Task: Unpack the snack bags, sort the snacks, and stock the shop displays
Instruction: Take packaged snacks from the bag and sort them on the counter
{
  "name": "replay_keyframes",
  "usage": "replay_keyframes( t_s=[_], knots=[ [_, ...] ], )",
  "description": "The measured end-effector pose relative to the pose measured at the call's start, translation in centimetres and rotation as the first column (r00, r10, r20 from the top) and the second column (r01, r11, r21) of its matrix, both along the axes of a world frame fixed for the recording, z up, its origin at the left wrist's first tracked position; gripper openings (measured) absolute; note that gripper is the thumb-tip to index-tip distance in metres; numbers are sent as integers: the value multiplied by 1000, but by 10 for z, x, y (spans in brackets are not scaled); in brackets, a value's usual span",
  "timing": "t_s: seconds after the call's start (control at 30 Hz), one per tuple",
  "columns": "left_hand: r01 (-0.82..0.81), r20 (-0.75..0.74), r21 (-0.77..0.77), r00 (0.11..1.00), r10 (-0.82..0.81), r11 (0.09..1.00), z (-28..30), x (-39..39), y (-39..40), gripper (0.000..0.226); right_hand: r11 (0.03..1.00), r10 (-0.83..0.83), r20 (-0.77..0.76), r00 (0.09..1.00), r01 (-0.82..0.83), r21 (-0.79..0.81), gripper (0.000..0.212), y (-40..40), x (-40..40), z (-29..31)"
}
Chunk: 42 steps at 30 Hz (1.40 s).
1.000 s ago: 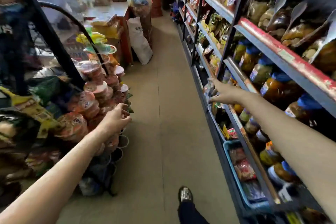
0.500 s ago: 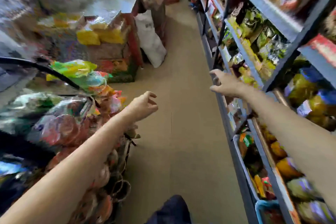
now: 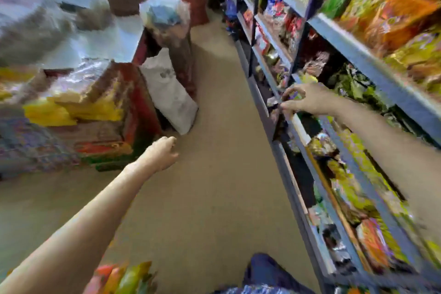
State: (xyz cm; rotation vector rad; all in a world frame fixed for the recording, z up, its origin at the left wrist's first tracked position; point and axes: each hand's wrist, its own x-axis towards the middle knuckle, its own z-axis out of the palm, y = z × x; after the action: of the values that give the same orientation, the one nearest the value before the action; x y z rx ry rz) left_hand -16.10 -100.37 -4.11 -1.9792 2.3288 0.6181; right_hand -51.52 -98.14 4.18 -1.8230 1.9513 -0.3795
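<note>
Two bare hands out in a blurred shop aisle

Nearest, bright packets (image 3: 124,279) at the bottom edge; the left hand (image 3: 162,154) hangs over the floor (image 3: 210,174), fingers loosely curled, holding nothing. The right hand (image 3: 307,100) reaches to the shelves (image 3: 358,55) of snack bags, thumb and fingers spread at a shelf edge; any grip unclear. Beyond: one white sack (image 3: 169,95), stacked cartons (image 3: 105,112). No writing legible

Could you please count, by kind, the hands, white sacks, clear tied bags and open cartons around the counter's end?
Hands: 2, the left hand and the right hand
Sacks: 1, the white sack
Tied bags: 1, the clear plastic bag
Cartons: 1, the open carton
Total: 5
</note>
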Motion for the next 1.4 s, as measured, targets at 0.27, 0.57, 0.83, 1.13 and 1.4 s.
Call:
replay_keyframes(
  t_s=[0.27,0.57,0.83,1.13,1.4],
  knots=[
    [49,5,-45,999,-49,998,-18,-52,-262,31,998,61,1,998,-61,-31,42,-306,-28,-36],
    [-143,-61,-153,989,136,978,-3,-47,-563,30,914,400,-171,900,-406,2,41,-642,45,-34],
    [-128,-66,-17,990,127,992,-5,-53,-871,30,933,360,-278,891,-346,100,36,-914,8,-38],
    [-230,-165,-112,964,210,967,-12,-94,-1166,29,937,346,-263,901,-343,59,34,-1196,-41,-50],
    [-514,-111,-135,857,503,847,-34,-77,-1318,37,768,640,-200,742,-629,120,34,-1421,34,-76]
  ],
)
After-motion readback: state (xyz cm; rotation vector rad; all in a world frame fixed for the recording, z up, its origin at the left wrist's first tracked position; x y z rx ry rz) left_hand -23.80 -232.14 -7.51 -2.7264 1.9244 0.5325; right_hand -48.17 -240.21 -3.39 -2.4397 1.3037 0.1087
